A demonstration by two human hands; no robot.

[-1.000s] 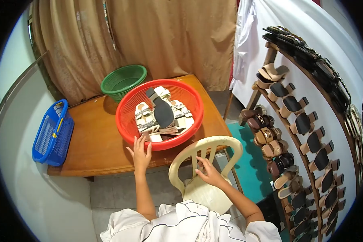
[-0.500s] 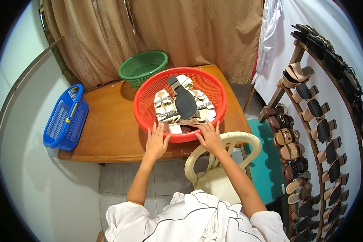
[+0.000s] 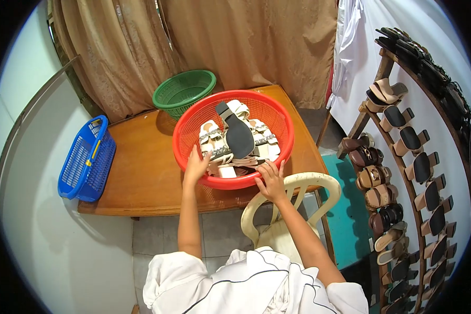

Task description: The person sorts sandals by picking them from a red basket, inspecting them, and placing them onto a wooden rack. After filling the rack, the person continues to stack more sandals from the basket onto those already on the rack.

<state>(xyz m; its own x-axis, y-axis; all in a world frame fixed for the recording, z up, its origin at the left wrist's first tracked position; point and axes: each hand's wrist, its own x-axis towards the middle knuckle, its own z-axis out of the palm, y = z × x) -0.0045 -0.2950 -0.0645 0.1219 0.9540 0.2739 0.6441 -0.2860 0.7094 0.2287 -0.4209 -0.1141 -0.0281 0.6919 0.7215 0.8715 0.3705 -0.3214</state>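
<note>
Red basket (image 3: 277,112) of white sandals (image 3: 214,144), both hands on rim.

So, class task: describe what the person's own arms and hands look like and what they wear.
Both arms are bare from the short sleeves down. The sleeves belong to a loose white garment with thin dark piping lines. The left hand and right hand wear no gloves; no rings, watch or bracelets can be made out.

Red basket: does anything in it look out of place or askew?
One sandal lies sole-up, dark underside showing, slanted across the white strapped sandals piled in the red basket. Nothing looks spilled or damaged. Both hands, left hand and right hand, rest on the near rim.
</note>
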